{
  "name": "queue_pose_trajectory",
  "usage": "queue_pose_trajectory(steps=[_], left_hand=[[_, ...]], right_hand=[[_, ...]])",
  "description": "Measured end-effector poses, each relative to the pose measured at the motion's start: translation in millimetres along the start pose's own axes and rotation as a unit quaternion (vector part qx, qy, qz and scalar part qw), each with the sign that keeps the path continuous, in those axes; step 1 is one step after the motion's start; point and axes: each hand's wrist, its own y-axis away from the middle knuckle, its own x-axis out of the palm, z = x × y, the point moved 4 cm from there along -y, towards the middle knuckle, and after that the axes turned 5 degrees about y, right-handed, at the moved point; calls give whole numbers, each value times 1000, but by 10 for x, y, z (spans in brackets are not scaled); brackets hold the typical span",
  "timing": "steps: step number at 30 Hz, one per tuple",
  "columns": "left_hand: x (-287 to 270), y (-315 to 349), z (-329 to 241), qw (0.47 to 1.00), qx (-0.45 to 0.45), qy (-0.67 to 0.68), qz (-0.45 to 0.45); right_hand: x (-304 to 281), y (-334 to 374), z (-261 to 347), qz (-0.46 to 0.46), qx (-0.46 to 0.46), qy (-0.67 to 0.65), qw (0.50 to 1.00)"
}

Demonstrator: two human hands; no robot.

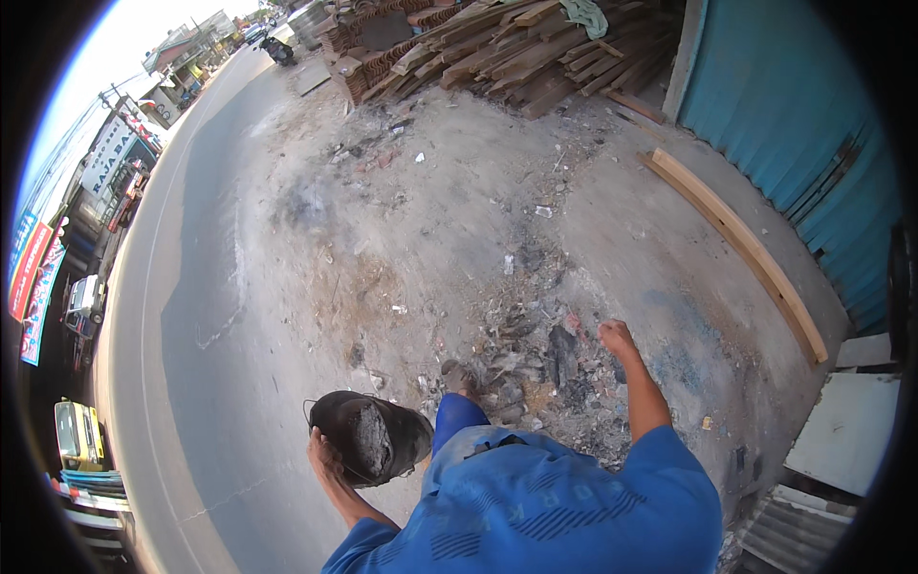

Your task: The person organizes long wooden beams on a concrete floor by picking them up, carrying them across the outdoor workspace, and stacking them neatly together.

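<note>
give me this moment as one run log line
left hand: holding dark bucket with grey contents | right hand: curled, no object visible | ground: scattered debris, wooden beam at right

The left hand [327, 457] holds a bucket [413, 436] at seven o'clock — the right hand [617, 337] curls towards four, a beam [738, 241] lies at three, planks [535, 53] towards one.

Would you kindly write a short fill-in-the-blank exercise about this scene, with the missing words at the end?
1. The bucket is held by the person's ____ hand.
2. The person's shirt is coloured ____.
3. The long wooden beam lies on the picture's ____-hand side.
4. Between the bucket and the pile of planks, the one nearer the person is the ____.

Missing words: left; blue; right; bucket.
</note>
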Motion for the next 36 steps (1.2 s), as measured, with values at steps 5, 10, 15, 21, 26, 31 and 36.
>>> queue_pose_trajectory(steps=[5,10,15,21,26,31,36], left_hand=[[224,-938,-195,997,-55,17,-48],[605,-1528,-295,993,-95,25,-58],[1178,-2171,-589,992,-100,52,-50],[2156,-2947,-1133,995,-78,40,-43],[3081,-3647,-1645,997,-74,11,-37],[4293,-4372,-2373,999,-37,-11,-24],[5550,-4950,-2970,997,-61,-38,-12]], right_hand=[[782,-483,427,71,122,-51,989],[1385,-580,378,130,317,3,940],[1674,-1229,1146,130,317,54,938],[1854,-2579,2304,131,270,91,950],[2307,-3660,2049,170,303,56,936],[2557,-5118,2458,201,281,70,936],[2442,-6890,3492,133,69,135,980]])
